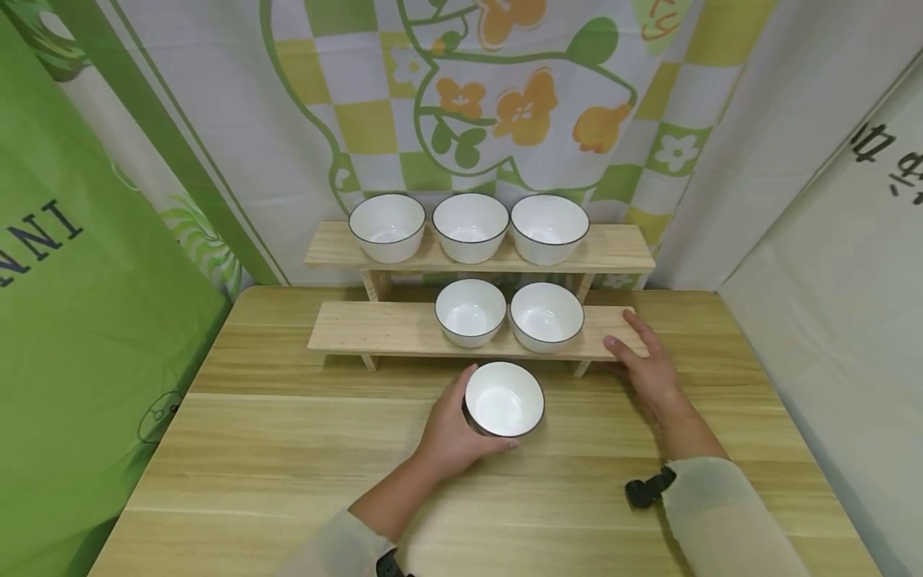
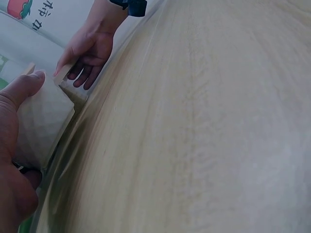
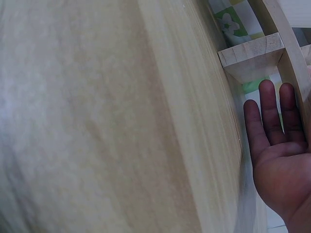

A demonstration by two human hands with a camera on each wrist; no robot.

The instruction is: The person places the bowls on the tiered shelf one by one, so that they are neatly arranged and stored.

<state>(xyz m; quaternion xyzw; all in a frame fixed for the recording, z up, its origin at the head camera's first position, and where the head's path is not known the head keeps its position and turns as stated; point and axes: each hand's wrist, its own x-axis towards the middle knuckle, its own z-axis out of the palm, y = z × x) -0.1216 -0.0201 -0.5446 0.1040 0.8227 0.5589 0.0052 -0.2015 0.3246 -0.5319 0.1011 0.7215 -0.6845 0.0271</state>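
My left hand (image 1: 450,429) holds a white bowl (image 1: 505,399) with a dark rim by its side, in front of the lower wooden shelf (image 1: 375,327). Thumb and fingers wrap the bowl's outside; nothing shows inside it. In the left wrist view the bowl (image 2: 41,124) appears side-on between thumb and fingers. At the shelf's right end my right hand (image 1: 652,373) grips the board, thumb and index finger on top. The right wrist view shows the other fingers of that right hand (image 3: 279,141) extended under the board, near a wooden support (image 3: 255,56).
Two matching bowls, a middle one (image 1: 471,312) and a right one (image 1: 546,316), stand on the lower shelf. Three more, including a left bowl (image 1: 388,227), line the upper shelf (image 1: 620,247). Behind hangs a patterned curtain (image 1: 490,104); everything rests on a wooden table (image 1: 288,449).
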